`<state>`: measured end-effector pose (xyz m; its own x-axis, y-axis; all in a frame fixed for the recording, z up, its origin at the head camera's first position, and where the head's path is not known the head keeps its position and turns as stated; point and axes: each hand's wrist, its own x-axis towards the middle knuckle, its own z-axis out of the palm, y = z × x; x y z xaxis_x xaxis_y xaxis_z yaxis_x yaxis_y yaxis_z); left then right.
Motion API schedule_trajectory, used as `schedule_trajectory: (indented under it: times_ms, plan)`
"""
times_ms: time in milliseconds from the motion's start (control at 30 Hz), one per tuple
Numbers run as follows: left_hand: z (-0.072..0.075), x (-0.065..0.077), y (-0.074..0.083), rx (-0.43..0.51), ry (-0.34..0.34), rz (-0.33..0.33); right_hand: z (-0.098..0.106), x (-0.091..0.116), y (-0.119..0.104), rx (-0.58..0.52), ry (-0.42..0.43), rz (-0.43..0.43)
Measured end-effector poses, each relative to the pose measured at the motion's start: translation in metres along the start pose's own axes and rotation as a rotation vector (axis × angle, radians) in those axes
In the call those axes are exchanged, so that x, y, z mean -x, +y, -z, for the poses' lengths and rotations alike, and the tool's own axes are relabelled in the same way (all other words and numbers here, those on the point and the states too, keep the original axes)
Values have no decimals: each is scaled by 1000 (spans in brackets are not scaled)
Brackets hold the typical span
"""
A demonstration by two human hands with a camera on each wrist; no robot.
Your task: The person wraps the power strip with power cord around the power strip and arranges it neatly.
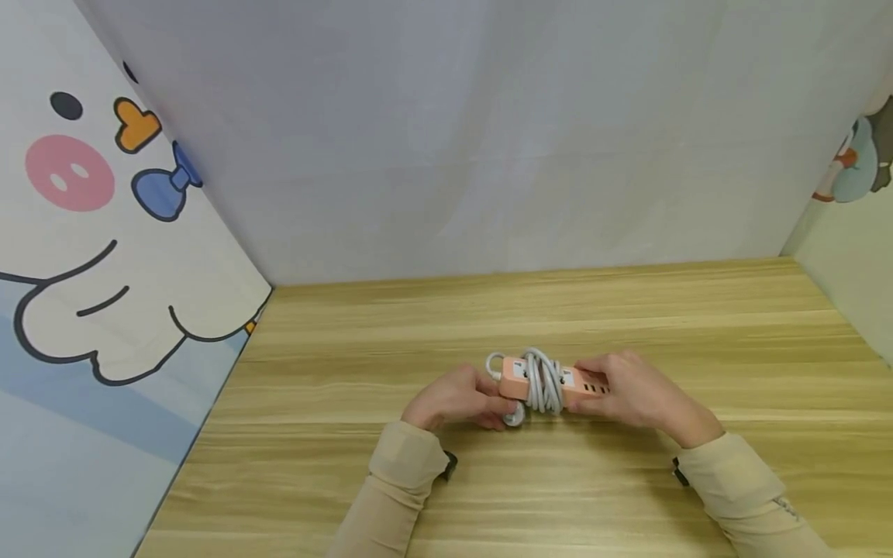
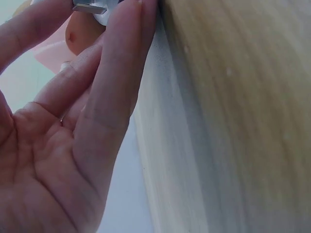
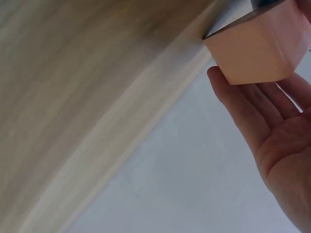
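A peach-orange power strip (image 1: 515, 389) with sockets and several USB ports lies across the middle of the head view, its white cord (image 1: 544, 384) wound round it in several turns. At its left end my left hand (image 1: 453, 399) pinches the white plug (image 1: 514, 415) near the strip's lower edge. The plug's metal prongs (image 2: 90, 8) show between the fingertips in the left wrist view. My right hand (image 1: 638, 395) grips the right end, thumb on the near side and fingers on the far side. The strip's plain end face (image 3: 252, 53) appears in the right wrist view.
Both hands are over a wood-grain table (image 1: 335, 341). A pale grey curtain (image 1: 488, 139) stands behind it, a cartoon-printed panel (image 1: 63, 256) at the left and another printed wall (image 1: 858, 232) at the right. Dark wrist devices (image 1: 449, 465) show at the cuffs.
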<state>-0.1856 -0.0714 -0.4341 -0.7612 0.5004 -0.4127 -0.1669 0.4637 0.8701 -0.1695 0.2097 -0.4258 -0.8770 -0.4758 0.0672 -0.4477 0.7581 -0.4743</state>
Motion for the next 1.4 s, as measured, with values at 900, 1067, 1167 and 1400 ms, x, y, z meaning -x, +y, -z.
schedule_trajectory:
  times_ms: [900,1067,1167,1400]
  plan:
    - [3,-1,1,-34,4,-7,5,2,1,7,2,14]
    - [4,-1,1,-18,0,-6,6,3,2,20,23,21]
    - [5,0,1,-6,-2,-3,7,4,1,31,31,29]
    - [18,16,10,-145,159,-4,22,12,-8,-9,20,-50]
